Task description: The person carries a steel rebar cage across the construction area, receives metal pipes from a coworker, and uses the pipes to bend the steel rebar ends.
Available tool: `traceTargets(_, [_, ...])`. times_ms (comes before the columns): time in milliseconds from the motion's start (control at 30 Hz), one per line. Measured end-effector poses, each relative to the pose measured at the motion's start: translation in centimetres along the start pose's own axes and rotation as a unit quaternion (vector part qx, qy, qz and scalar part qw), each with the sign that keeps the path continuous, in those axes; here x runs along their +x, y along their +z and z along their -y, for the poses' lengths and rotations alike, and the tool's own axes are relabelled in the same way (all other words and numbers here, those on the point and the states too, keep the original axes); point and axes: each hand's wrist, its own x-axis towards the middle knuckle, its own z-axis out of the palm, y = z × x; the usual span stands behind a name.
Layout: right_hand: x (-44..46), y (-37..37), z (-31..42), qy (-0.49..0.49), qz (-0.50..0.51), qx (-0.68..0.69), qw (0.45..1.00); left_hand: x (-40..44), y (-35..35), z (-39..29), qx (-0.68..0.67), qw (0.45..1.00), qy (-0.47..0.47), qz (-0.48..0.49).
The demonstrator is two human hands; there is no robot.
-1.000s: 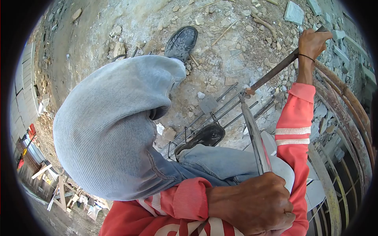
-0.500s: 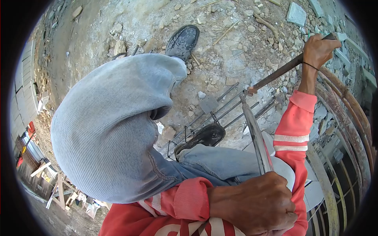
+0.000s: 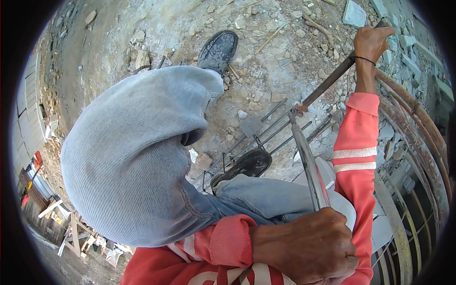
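My left hand (image 3: pixel 304 247), at the bottom, is closed around the near end of a long grey metal bar (image 3: pixel 308 161). At the upper right my right hand (image 3: pixel 371 43) grips a long brown metal bar (image 3: pixel 327 86) near its far end. The two bars meet at a rusty end; whether they are joined there as one tool I cannot tell. Below that meeting point lies a frame of thin steel rebar (image 3: pixel 280 137) tied with stirrups. One black shoe (image 3: pixel 247 168) is beside or over the rebar, partly behind my leg.
My other black shoe (image 3: pixel 217 51) rests on rubble-strewn ground. Curved rusty pipes (image 3: pixel 420 128) stand close to my right arm. Broken pale blocks (image 3: pixel 354 14) lie at the upper right. Wood scraps (image 3: pixel 74 232) and debris are at the lower left.
My right hand has swung up and to the left with the brown bar, turning it about the meeting point. My left hand and the grey bar stay nearly still.
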Motion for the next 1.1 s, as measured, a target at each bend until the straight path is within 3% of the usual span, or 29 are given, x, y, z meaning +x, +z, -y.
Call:
traceTargets(67, [0.2, 1.2, 0.1, -0.019, 0.016, 0.010, 1.000, 0.3, -0.5, -0.4, -0.008, 0.999, 0.017, -0.043])
traceTargets(367, [0.9, 3.8, -2.0, 0.022, 0.039, -0.005, 0.999, -0.2, 0.5, 0.3, -0.020, 0.999, -0.008, -0.035])
traceTargets(433, [0.7, 5.2, -2.5, -0.064, 0.056, -0.018, 0.996, -0.9, 0.8, 1.3, -0.014, 0.992, -0.067, 0.109])
traceTargets(467, [0.7, 5.3, -1.8, -0.024, 0.073, -0.007, 0.997, -1.0, 0.9, 1.4, -0.014, 0.992, -0.068, 0.110])
traceTargets(633, [1.1, 9.2, -3.4, 0.008, 0.073, -0.025, 0.997, -0.9, 0.6, 1.5, -0.035, 0.991, -0.076, 0.102])
traceTargets(767, [0.7, 6.7, -1.0, 0.032, 0.129, 0.010, 0.991, -0.6, 0.7, 1.2, -0.037, 0.993, -0.074, 0.085])
traceTargets(867, [0.7, 8.4, -0.7, 0.047, 0.100, 0.016, 0.994, 0.6, -1.0, -0.4, -0.044, 0.999, -0.027, -0.013])
traceTargets(933, [0.9, 9.4, 0.3, 0.034, 0.134, 0.004, 0.990, 0.9, -1.7, -0.5, 0.001, 0.999, -0.005, 0.042])
traceTargets(1000, [0.8, 12.8, -0.9, 0.031, 0.156, -0.004, 0.987, 0.7, -0.9, -0.4, -0.015, 1.000, -0.020, 0.011])
traceTargets(1067, [0.4, 17.3, -3.8, -0.109, 0.154, -0.135, 0.973, 0.6, -0.5, -0.4, -0.032, 0.999, -0.029, -0.023])
traceTargets(1100, [0.5, 17.9, -4.2, -0.111, 0.154, -0.135, 0.972, 0.5, -0.6, -0.4, -0.016, 1.000, -0.018, -0.016])
